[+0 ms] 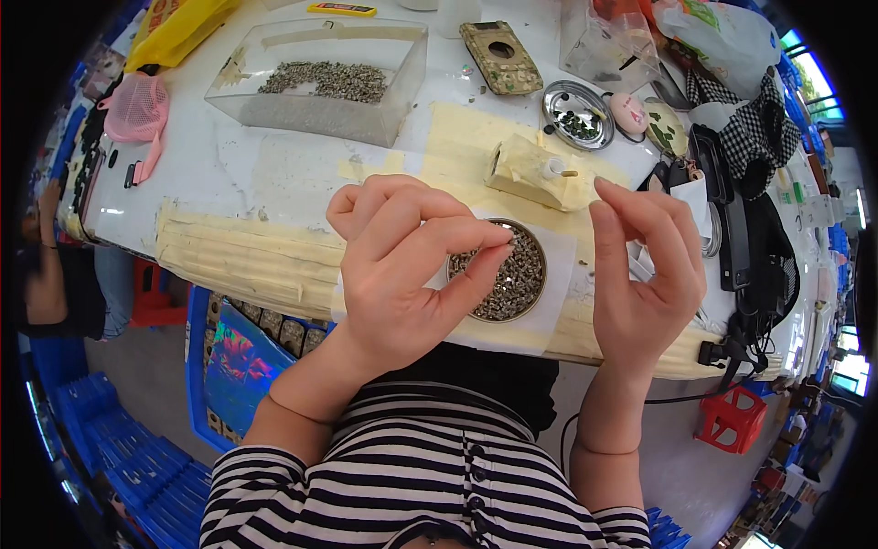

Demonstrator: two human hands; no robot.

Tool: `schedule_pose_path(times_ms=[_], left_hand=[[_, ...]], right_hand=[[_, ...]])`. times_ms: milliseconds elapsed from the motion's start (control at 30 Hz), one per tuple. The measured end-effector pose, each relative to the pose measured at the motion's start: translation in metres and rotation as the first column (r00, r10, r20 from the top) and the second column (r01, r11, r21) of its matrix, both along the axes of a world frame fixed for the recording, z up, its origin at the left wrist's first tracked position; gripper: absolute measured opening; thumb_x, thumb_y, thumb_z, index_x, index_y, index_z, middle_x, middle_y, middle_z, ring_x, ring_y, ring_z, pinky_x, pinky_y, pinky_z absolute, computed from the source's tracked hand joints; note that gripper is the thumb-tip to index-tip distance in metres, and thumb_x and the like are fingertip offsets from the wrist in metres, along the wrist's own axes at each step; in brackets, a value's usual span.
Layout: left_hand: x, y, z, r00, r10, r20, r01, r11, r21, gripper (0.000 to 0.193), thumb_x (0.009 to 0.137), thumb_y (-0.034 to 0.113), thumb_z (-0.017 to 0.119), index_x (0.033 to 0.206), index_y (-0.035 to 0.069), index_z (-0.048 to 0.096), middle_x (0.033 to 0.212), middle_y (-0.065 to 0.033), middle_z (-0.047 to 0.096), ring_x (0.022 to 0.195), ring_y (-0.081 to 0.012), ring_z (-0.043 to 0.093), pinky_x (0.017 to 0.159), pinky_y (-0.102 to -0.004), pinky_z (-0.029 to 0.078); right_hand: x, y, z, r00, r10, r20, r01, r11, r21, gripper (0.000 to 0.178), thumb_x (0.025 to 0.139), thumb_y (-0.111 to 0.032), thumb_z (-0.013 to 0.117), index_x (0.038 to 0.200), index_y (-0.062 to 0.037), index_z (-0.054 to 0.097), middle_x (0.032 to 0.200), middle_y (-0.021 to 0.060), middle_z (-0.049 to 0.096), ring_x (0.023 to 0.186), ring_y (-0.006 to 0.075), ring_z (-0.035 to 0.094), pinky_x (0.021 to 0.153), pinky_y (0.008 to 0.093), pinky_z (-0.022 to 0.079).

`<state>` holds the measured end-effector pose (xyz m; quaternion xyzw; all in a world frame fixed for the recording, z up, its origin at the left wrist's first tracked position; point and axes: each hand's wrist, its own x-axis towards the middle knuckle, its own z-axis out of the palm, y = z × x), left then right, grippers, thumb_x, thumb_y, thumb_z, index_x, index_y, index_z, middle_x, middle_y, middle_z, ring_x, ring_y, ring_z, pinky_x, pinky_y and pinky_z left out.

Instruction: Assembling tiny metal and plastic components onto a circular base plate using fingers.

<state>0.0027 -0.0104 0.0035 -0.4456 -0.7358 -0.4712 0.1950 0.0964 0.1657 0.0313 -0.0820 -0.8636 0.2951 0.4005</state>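
Observation:
My left hand (402, 265) hovers over the table's front edge, with thumb and index fingertip pinched together just above a round metal dish (521, 279) full of small grey metal pieces. Anything held in the pinch is too small to see. The dish rests on a white paper sheet (558, 252). To the right of the dish, my right hand (640, 274) is raised with its fingers upright and close together. Its thumb side faces away, so I cannot tell whether it holds anything.
Behind the dish stands a small cream block (535, 169). Farther back are a clear plastic box (320, 82) of grey pieces and a round metal tray (576, 114). Black straps and cloth (750, 247) crowd the right side. Another person (46, 274) is at the left edge.

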Motion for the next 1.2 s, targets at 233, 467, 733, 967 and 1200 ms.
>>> schedule_pose_path(times_ms=[233,467,733,967,1200], left_hand=[[-0.002,0.001,-0.006,0.994,-0.008,0.110,0.007,1.000,0.010,0.022,0.070,0.005,0.084,0.089,0.013,0.075,0.086,0.0008,0.063,0.085,-0.0191,0.055,0.082,-0.0335,0.033],[-0.003,0.000,-0.009,0.990,-0.018,0.137,0.012,0.999,0.038,0.025,0.068,0.006,0.085,0.090,0.015,0.076,0.086,0.0030,0.064,0.083,-0.0173,0.056,0.080,-0.0326,0.032],[-0.003,-0.001,-0.008,0.989,-0.012,0.147,0.008,1.000,0.031,0.026,0.067,0.005,0.085,0.089,0.015,0.077,0.085,0.0033,0.064,0.083,-0.0169,0.056,0.080,-0.0325,0.032],[-0.003,0.001,-0.006,0.988,-0.022,0.151,0.017,0.999,0.034,0.027,0.067,0.004,0.085,0.090,0.015,0.077,0.084,0.0034,0.064,0.082,-0.0167,0.056,0.079,-0.0323,0.032],[-0.003,0.000,-0.008,0.989,-0.023,0.145,0.017,0.999,0.042,0.027,0.066,0.004,0.085,0.090,0.014,0.077,0.084,0.0030,0.064,0.082,-0.0170,0.056,0.079,-0.0324,0.032]], right_hand=[[-0.019,0.011,-0.007,0.996,-0.064,0.056,0.055,0.987,0.148,0.015,0.078,-0.003,0.080,0.090,-0.0053,0.073,0.082,0.0056,0.061,0.071,0.0218,0.055,0.062,0.0323,0.044],[-0.012,0.006,-0.008,0.986,-0.070,-0.148,0.089,0.989,0.121,0.012,0.081,-0.001,0.079,0.090,-0.0018,0.071,0.083,0.0063,0.064,0.074,0.0192,0.058,0.065,0.0288,0.045],[0.000,-0.012,-0.016,0.975,0.188,-0.115,-0.220,0.863,-0.455,0.005,0.091,-0.001,0.068,0.093,0.0010,0.064,0.091,0.0082,0.064,0.086,0.0179,0.057,0.081,0.0276,0.044],[0.000,-0.011,-0.018,0.980,0.180,-0.090,-0.201,0.882,-0.426,0.006,0.091,-0.002,0.069,0.093,0.0003,0.064,0.091,0.0076,0.064,0.085,0.0180,0.056,0.080,0.0281,0.044],[-0.001,-0.012,-0.018,0.985,0.165,-0.059,-0.175,0.894,-0.413,0.006,0.091,-0.003,0.070,0.093,0.0003,0.064,0.091,0.0078,0.064,0.084,0.0181,0.057,0.079,0.0283,0.045]])
